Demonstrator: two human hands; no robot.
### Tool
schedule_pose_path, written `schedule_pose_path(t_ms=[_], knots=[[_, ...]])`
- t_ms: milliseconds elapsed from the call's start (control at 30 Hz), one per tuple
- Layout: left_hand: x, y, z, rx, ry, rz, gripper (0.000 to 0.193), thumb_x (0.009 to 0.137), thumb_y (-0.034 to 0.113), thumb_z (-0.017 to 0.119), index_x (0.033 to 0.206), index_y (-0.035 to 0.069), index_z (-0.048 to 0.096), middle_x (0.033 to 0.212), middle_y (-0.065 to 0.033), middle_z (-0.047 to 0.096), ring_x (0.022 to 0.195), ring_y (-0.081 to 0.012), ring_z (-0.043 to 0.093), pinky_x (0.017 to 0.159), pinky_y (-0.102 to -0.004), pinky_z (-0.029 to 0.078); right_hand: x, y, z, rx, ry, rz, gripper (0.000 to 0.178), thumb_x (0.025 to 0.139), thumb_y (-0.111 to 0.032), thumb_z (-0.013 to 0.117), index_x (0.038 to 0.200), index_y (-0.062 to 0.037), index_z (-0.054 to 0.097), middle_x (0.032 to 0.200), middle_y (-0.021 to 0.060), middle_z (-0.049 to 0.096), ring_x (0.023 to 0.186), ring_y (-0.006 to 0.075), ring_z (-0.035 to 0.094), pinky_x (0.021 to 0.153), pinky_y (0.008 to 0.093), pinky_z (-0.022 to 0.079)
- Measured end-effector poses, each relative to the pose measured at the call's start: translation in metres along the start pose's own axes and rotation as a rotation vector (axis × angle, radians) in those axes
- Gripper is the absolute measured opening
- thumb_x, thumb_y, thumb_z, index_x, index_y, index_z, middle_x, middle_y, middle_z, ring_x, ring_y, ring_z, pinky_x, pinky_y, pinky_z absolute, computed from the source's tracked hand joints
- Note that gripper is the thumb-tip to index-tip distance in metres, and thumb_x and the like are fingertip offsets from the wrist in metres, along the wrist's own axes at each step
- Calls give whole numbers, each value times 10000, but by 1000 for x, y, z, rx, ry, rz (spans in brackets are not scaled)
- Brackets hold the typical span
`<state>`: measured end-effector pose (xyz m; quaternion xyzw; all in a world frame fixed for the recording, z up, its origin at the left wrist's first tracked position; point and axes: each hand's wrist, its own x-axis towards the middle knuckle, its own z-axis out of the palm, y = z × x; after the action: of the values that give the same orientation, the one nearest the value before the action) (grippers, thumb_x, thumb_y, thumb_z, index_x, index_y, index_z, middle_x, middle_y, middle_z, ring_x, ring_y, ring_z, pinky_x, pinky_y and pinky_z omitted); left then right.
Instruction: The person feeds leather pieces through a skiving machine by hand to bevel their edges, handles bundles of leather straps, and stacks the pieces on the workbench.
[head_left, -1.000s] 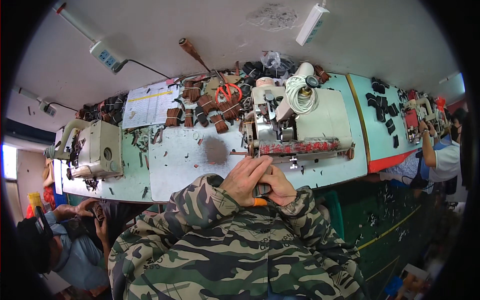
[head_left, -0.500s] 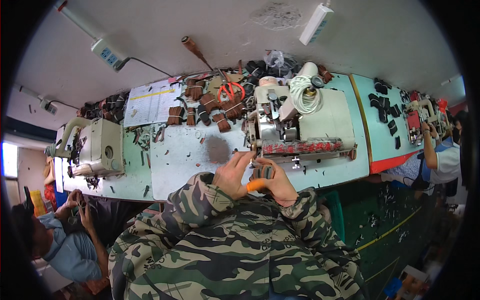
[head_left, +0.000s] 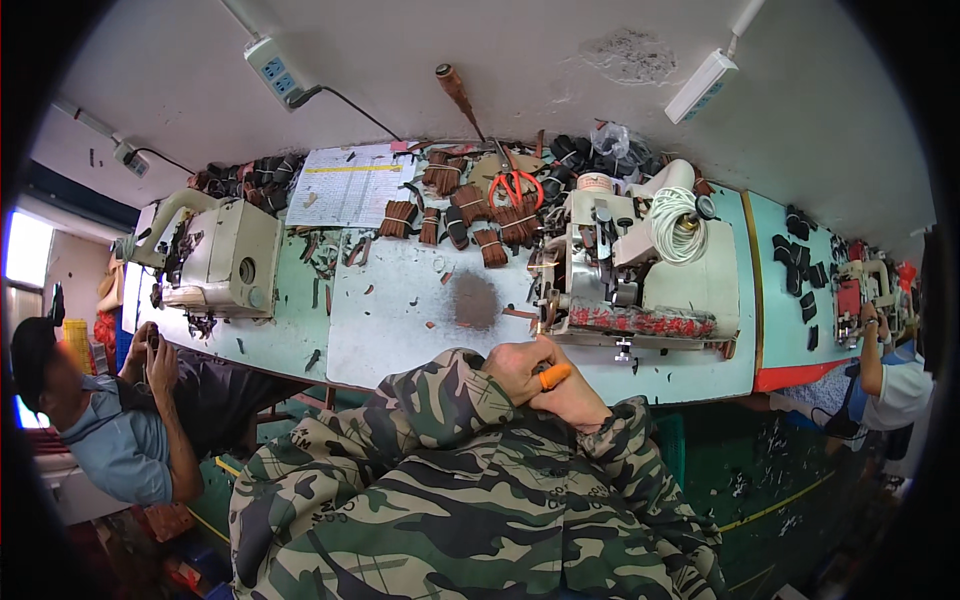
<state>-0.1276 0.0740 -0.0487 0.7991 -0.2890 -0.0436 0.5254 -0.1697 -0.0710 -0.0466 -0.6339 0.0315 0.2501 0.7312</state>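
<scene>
Both hands are drawn together at the near edge of the pale green worktop point(head_left: 300, 345), just in front of the camouflage sleeves point(head_left: 440, 480). The left hand point(head_left: 515, 365) is curled on top, and the right hand point(head_left: 580, 400) is tucked against it from the right, the two touching. Between them pokes a small orange piece point(head_left: 553, 376), which looks like a cap on a fingertip or a tool tip; I cannot tell which. The left grip is closed narrow around it, while the right grip is mostly hidden and its state cannot be told. The orange piece sits right at the meeting of the two hands, just near of the sewing machine point(head_left: 620, 270), whose red-speckled bed lies a little farther away. To the left of the hands a dark smudge point(head_left: 474, 300) marks the worktop. Farther back lie bundles of brown straps point(head_left: 480, 215), red-handled scissors point(head_left: 515, 187) and a sheet of paper point(head_left: 350, 185). At the far left stands a second machine point(head_left: 225, 260), with a seated person point(head_left: 110, 430) near it.
</scene>
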Motion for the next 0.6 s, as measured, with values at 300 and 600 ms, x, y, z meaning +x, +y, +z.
schedule_pose_path(t_ms=[300, 600], knots=[[15, -11, -14, 95, -62, 113, 163, 795, 202, 670, 802, 46, 620, 646, -117, 583, 579, -299, 603, 521, -352, 484, 6, -15, -5, 239, -228, 328, 309, 761, 19, 665, 1047, 21, 549, 849, 58, 595, 696, 137, 580, 621, 270, 493], [25, -185, -89, 688, 196, -702, 334, 773, 184, 656, 1084, 96, 571, 849, -174, 650, 788, -339, 626, 684, -436, 489, 13, -17, -6, 425, -24, 172, 269, 788, 1, 626, 1040, 5, 534, 784, 66, 555, 612, 129, 539, 520, 287, 466]])
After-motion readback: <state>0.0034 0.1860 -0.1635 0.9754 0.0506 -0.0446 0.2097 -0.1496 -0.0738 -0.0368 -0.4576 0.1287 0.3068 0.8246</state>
